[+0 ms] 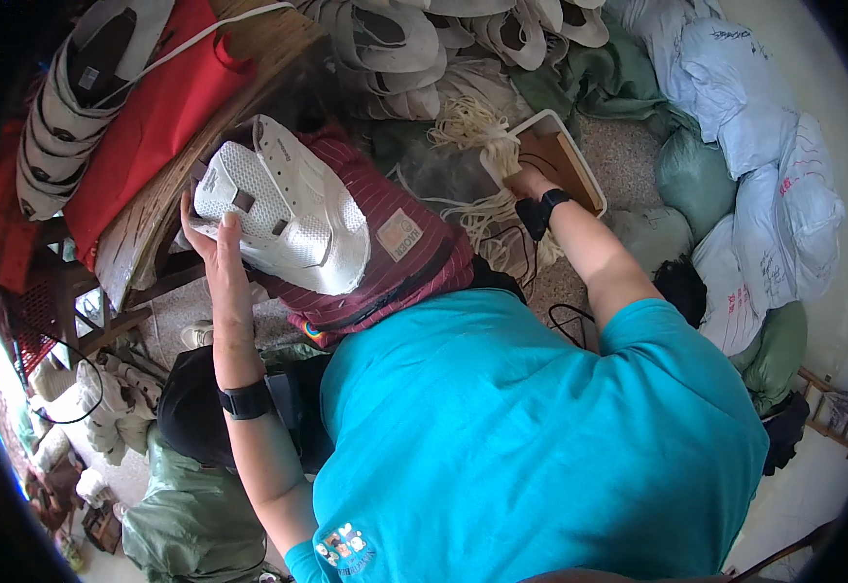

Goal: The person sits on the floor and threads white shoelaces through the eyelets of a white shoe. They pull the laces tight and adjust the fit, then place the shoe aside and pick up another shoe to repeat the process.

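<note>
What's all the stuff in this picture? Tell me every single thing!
White mesh shoe upper: one, white, left of centre.
Striped maroon cloth: one, maroon, over the lap.
Wooden table: one, brown, upper left.
Red cloth: one, red, on the table.
Stacked pale shoe uppers: several, off-white, on the red cloth.
Looped pale shoe uppers: many, off-white, top.
White-rimmed box: one, brown inside, upper right.
Thin cords: many, cream, left of the box.
Bulging sacks: several, white and green, mostly right.
Turquoise shirt: one, turquoise, centre.
Wristbands: two, black, one per wrist.
Left hand: one, bare, holding the mesh upper.
Right hand: one, bare, at the box.
</note>
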